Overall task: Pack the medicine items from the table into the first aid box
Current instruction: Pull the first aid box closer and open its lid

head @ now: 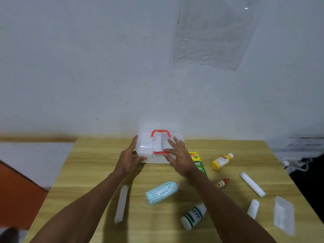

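Left hand (pixel 128 159) clamps the near-left corner of the first aid box (pixel 149 144), thumb on the front wall. Box sits lid-down at the far edge of the worktop (pixel 98 163); I judge nothing is packed yet. Right hand (pixel 178 158) lies on the lid, fingers (pixel 177 142) splayed wide by the red latch (pixel 158 152). Risks I see: the latch pops hard and the box skids; the right forearm sweeps the green carton (pixel 197 160) just right of the box, or rolls the yellow bottle (pixel 221 161) beyond it.
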